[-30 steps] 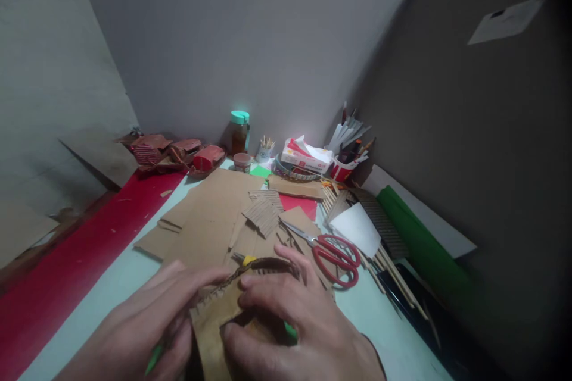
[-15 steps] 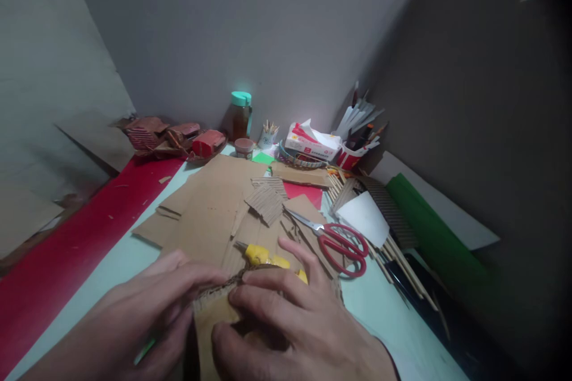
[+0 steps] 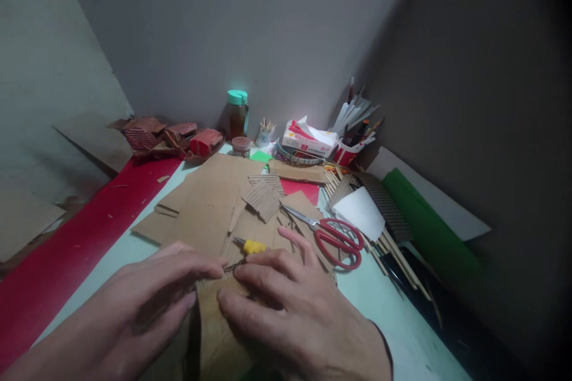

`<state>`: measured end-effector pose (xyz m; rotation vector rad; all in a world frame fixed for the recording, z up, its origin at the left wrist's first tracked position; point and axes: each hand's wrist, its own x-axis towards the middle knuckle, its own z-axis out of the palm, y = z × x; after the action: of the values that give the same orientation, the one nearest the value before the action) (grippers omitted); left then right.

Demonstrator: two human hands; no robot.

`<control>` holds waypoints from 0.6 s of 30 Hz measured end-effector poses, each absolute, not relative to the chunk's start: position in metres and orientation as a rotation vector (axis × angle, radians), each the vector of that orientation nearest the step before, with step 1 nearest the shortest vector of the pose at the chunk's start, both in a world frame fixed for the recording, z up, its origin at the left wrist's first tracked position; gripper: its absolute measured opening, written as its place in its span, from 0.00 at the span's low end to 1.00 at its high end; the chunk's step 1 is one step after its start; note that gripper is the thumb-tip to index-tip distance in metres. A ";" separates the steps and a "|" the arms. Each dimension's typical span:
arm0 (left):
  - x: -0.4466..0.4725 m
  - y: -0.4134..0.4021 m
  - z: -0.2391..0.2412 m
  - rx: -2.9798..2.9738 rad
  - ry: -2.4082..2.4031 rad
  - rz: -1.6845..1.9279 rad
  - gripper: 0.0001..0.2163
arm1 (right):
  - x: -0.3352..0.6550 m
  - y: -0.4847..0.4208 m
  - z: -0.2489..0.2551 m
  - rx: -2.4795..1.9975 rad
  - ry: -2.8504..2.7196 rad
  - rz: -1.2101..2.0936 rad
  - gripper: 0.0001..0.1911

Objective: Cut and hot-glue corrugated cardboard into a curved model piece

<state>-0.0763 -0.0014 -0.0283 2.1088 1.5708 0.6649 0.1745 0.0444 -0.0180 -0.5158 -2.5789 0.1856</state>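
My left hand point(image 3: 134, 303) and my right hand point(image 3: 295, 315) both pinch and press a brown cardboard piece point(image 3: 218, 333) with a corrugated strip along its top edge, at the near edge of the table. The fingertips of the two hands almost meet at the strip. A yellow-handled tool point(image 3: 252, 246) lies just beyond my right fingers. Red-handled scissors point(image 3: 335, 239) lie to the right of my right hand on the cardboard sheets point(image 3: 210, 208).
At the back stand a teal-capped jar point(image 3: 237, 114), a tissue pack point(image 3: 307, 139) and a red cup of pens point(image 3: 351, 149). A green roll point(image 3: 424, 232), wooden sticks point(image 3: 397, 256) and white paper point(image 3: 360, 213) lie right. Red paper point(image 3: 75, 244) runs along the left.
The hands have flattened down onto the cardboard piece, and the green item seen under the left hand is now hidden. The view shifted slightly.
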 end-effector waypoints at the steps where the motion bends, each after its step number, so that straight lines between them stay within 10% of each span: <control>1: -0.078 0.000 -0.029 2.069 1.566 0.661 0.12 | 0.176 0.045 -0.018 -0.518 -2.594 0.214 0.14; 18: -0.073 0.017 -0.026 1.818 1.588 0.870 0.06 | 0.173 0.047 -0.028 -0.507 -2.500 0.201 0.34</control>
<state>-0.0727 0.0172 -0.0261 1.8180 1.5877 0.8697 0.1726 0.0474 -0.0281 -0.5075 -2.5002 0.2012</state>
